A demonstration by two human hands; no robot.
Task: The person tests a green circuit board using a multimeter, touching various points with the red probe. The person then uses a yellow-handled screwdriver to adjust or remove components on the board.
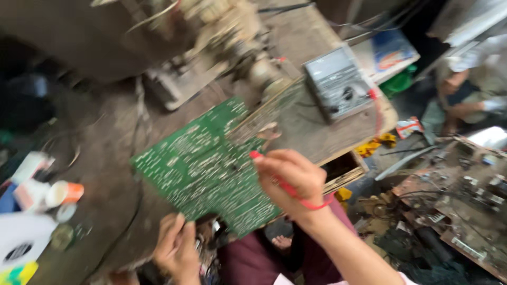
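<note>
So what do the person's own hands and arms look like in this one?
Both hands are bare, no gloves or rings visible. The right hand leads into a bare forearm with a pale pink sleeve edge near the bottom. The left hand shows only to the wrist; the picture is blurred.

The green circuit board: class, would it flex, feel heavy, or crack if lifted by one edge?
The green circuit board looks flat and thin, so probably stiff and light. The left hand supports its lower edge alone, suggesting little weight. Its notched outline hints it might crack if bent hard.
</note>
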